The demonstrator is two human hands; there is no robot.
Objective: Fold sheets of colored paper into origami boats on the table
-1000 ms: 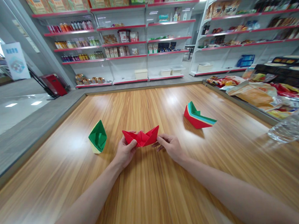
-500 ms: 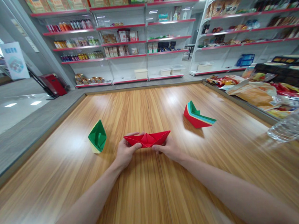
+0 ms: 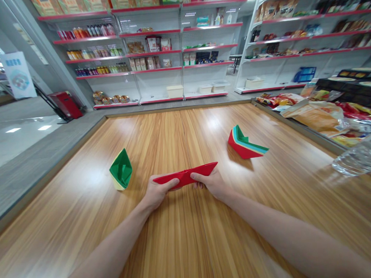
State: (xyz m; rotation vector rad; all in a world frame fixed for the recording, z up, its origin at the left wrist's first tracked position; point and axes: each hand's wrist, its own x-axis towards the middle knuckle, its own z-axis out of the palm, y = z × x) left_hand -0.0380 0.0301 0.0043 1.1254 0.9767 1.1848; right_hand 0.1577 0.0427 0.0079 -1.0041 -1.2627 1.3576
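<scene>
A red paper boat is held between both hands over the middle of the table, pressed nearly flat and tilted up to the right. My left hand grips its left end, thumb on the near face. With thumb in front and fingers curled behind, my right hand pinches the right half. To the left a green and yellow paper boat stands on the table. Farther off on the right, several boats nested together form a red, blue and green paper stack. The fingertips behind the red paper are partly hidden.
The wooden table has a raised rim at its far edge. A clear plastic package lies at the right, beside snack bags and black boxes. Stocked shelves stand beyond the table.
The red paper boat went from open to pressed nearly flat, its right end tilting up. My right hand moved from its tip to a thumb grip on the right half.
</scene>
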